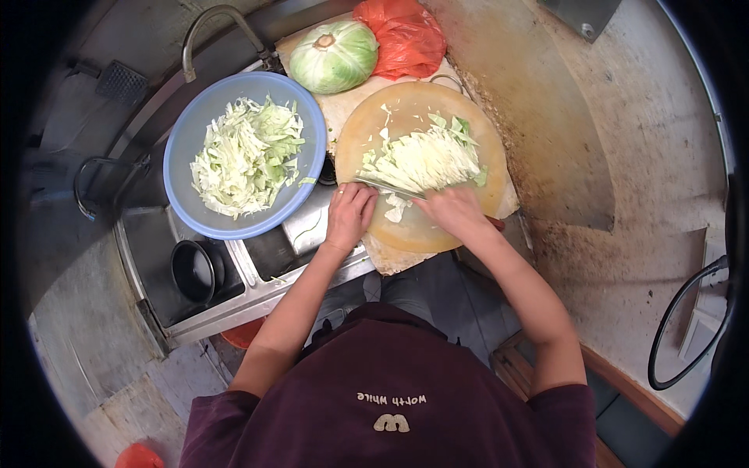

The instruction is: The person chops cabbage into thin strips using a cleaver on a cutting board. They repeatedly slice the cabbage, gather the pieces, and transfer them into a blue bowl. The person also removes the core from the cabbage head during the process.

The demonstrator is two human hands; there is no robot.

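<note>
On a round cutting board lies a heap of shredded cabbage, pale with some greener pieces. A knife stands along the heap's near edge, its blade seen almost edge-on. My right hand grips it near the handle end; a reddish-brown handle end shows beside the wrist. My left hand rests at the blade's other end, at the board's left edge, fingers close together. Whether those fingers pinch the blade is hidden. A few loose cabbage pieces lie on the near side of the knife.
To the left, a blue plastic basin holding more shredded cabbage sits over a steel sink with a curved faucet. A black pot stands in the sink. Behind the board are a whole cabbage and a red plastic bag. A stained wall rises at right.
</note>
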